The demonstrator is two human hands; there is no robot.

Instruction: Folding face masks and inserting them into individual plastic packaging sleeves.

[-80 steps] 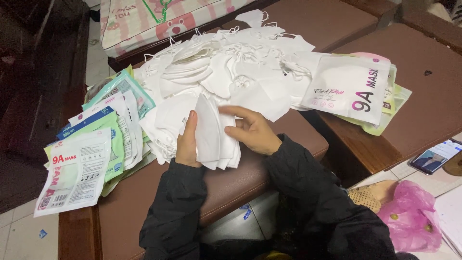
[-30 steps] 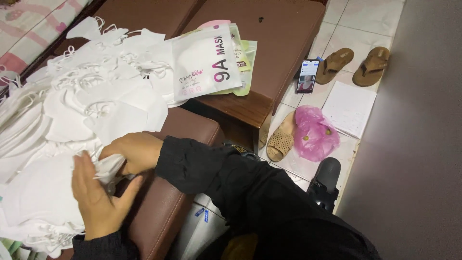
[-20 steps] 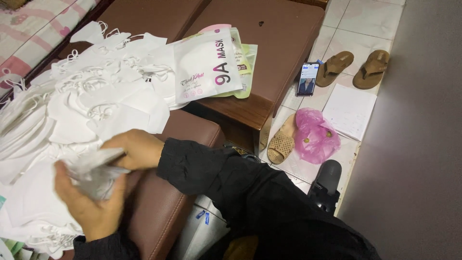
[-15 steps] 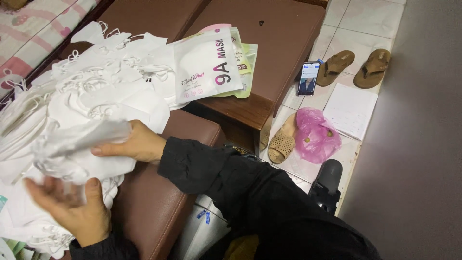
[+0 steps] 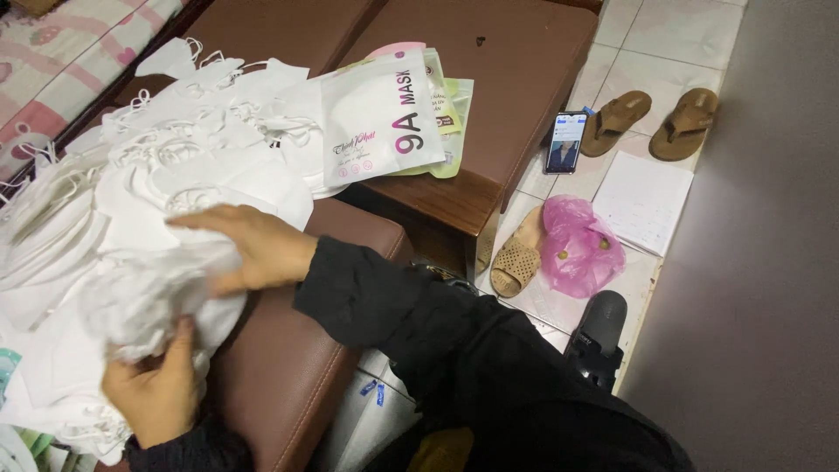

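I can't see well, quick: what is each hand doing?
Left hand: closed on a bundle of white masks.
Right hand: open, flat on the masks.

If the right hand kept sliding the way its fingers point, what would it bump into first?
The right hand points left across the pile of white face masks, so it would probably just meet more masks; depth is hard to judge.

Phone [image 5: 565,142], sandals [image 5: 651,123], pink bag [image 5: 578,246]

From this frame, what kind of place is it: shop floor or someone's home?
Likely a home room used for hand-packing: sandals and a phone on the tiled floor, and loose white face masks heaped on brown cushioned benches.
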